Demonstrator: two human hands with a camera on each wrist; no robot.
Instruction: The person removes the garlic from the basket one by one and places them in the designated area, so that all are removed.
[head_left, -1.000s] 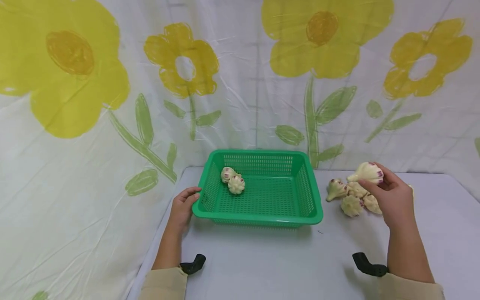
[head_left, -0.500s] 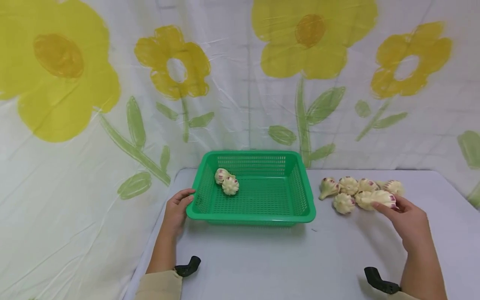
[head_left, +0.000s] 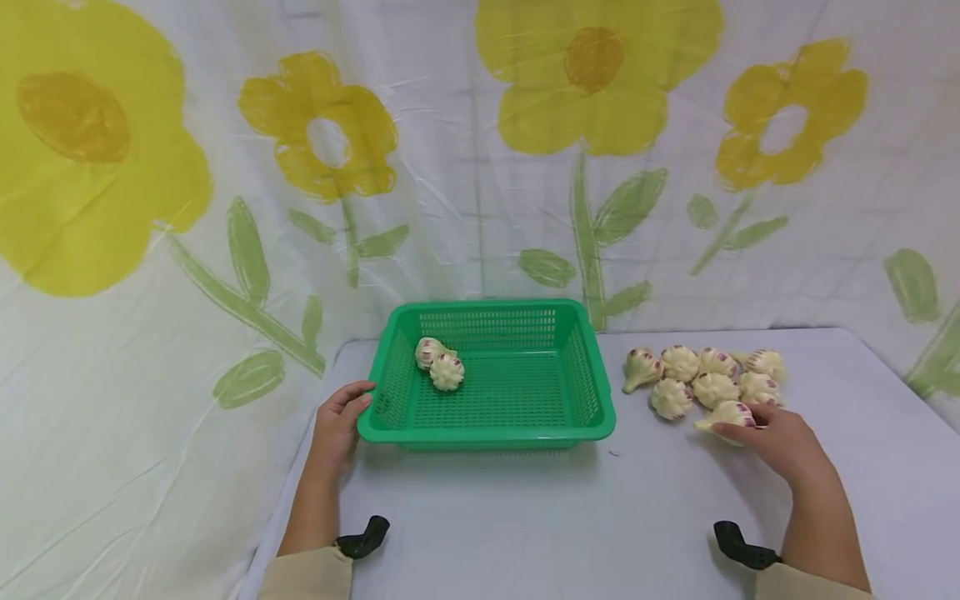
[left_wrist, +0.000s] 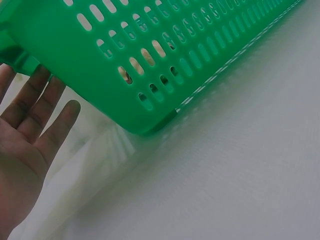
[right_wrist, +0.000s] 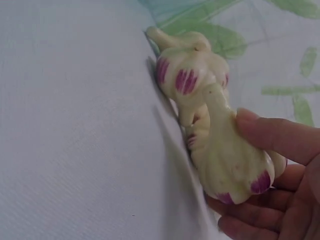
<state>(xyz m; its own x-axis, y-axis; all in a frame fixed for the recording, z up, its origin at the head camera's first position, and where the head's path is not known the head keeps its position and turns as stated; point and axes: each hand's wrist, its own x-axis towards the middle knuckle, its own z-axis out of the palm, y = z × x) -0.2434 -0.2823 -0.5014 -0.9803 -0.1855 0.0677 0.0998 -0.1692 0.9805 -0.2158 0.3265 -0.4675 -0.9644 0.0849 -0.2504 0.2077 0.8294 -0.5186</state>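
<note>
My right hand (head_left: 787, 442) pinches a cream garlic bulb (right_wrist: 237, 160) with purple streaks, thumb on one side and fingers on the other. That bulb is at the near side of a group of several garlic bulbs (head_left: 678, 364) on the table. Whether it touches the table cannot be told. My left hand (head_left: 337, 425) is at the left rim of a green plastic basket (head_left: 487, 435). In the left wrist view its fingers (left_wrist: 57, 127) are fairly straight, some reaching up to the rim; the thumb is out of that view. Two garlic bulbs (head_left: 447, 372) lie inside the basket, toward its left side.
A white-covered table (head_left: 540, 525) carries the basket and the bulbs. Behind it hangs a white curtain (head_left: 442, 250) printed with yellow flowers, close to the basket's far side. A black curved piece (head_left: 742, 546) sits at the right wrist, another (head_left: 363, 537) at the left.
My right hand has lowered the garlic bulb from above the group to its near side. The left hand stays at the basket rim. The head view has shifted to the right.
</note>
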